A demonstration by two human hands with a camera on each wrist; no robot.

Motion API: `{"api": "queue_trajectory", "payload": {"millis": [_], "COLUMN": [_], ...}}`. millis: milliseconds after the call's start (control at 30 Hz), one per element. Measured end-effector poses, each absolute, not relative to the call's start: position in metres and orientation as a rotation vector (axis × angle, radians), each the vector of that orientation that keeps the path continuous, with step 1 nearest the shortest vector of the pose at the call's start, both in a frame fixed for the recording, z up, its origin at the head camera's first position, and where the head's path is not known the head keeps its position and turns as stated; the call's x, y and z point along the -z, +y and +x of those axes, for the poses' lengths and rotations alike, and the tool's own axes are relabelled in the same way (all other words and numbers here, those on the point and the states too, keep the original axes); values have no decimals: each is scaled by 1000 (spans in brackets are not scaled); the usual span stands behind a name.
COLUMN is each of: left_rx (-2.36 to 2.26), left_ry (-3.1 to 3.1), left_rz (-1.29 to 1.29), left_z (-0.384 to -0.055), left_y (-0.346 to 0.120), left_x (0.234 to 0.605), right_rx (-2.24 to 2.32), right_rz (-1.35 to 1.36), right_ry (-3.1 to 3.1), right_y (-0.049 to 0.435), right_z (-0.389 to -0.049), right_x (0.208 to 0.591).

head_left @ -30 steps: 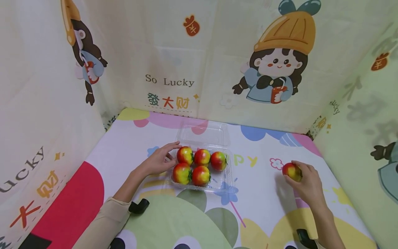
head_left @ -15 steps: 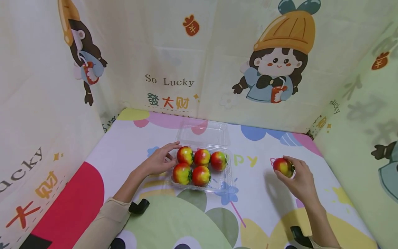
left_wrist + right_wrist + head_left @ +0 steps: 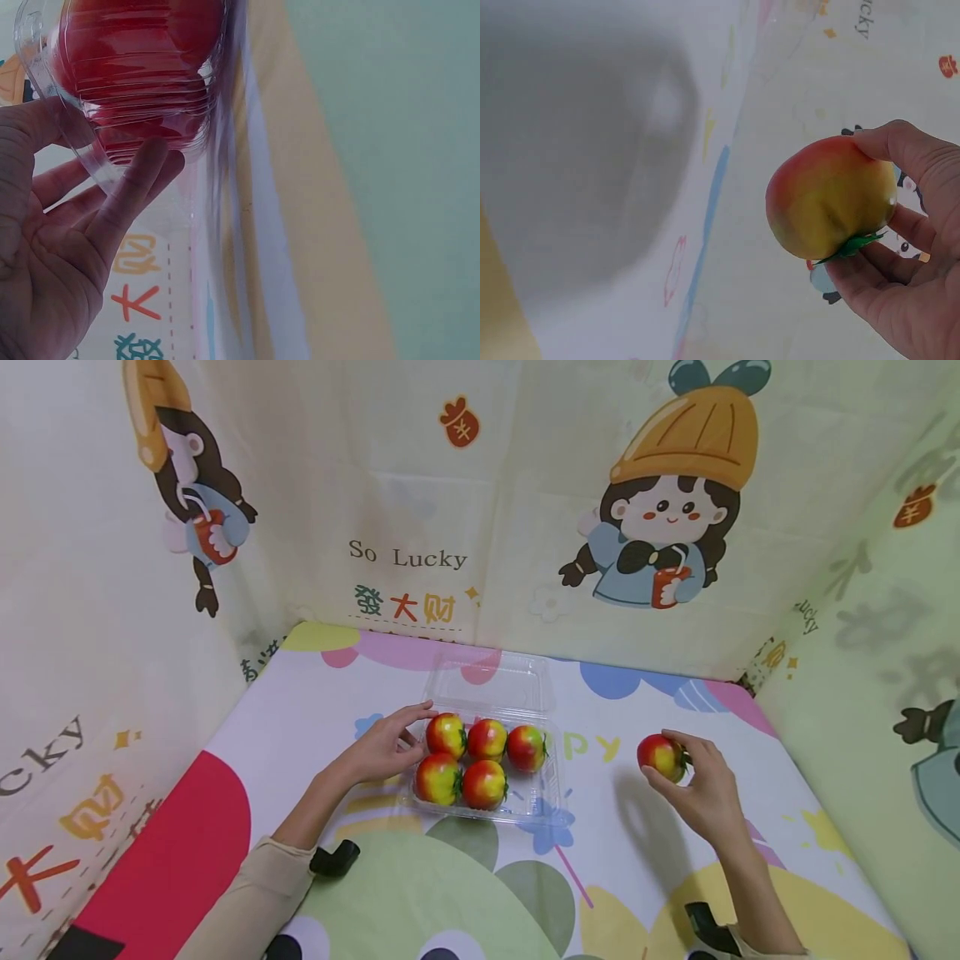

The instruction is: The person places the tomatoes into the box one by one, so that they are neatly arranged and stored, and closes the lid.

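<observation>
A clear plastic box [image 3: 531, 808] lies on the table with its lid [image 3: 491, 681] folded back. Several red-and-yellow fruits with green leafy tops, among them a front one [image 3: 484, 784], sit inside in two rows; the front right spot is bare. My left hand [image 3: 384, 745] holds the box's left edge, and in the left wrist view its fingers [image 3: 135, 180] lie against the rim and ribbed side. Off to the right, above the table, my right hand [image 3: 705, 789] pinches one more such fruit [image 3: 660, 757] between thumb and fingers. Its green top [image 3: 851, 246] faces the palm.
A cloth with printed shapes covers the table [image 3: 600, 827]. Printed curtains stand at the back [image 3: 525, 485], left [image 3: 75, 610] and right [image 3: 862, 652]. Dark curved pieces sit at the left wrist [image 3: 335, 858] and right wrist [image 3: 708, 927].
My right hand has moved left with the fruit, closer to the box, and slightly toward the back. The left hand and the box have stayed put.
</observation>
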State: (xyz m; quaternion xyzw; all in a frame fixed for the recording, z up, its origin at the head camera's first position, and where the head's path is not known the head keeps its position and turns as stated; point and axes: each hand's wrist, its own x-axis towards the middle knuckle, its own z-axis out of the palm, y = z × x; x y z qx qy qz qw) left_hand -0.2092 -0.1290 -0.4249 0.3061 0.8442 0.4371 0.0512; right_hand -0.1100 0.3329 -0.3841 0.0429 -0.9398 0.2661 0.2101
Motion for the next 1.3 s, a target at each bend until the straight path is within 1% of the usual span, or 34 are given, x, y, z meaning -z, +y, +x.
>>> {"api": "queue_trajectory", "payload": {"millis": [1300], "left_rx": [-1368], "left_ry": [2533], "left_rz": [945], "left_z": [-209], "left_y": [-129], "left_x": [423], "right_rx": [-835], "right_rz": [275], "right_ry": [-2601], "right_y": [285], "right_z": [-118], "right_x": [386]}}
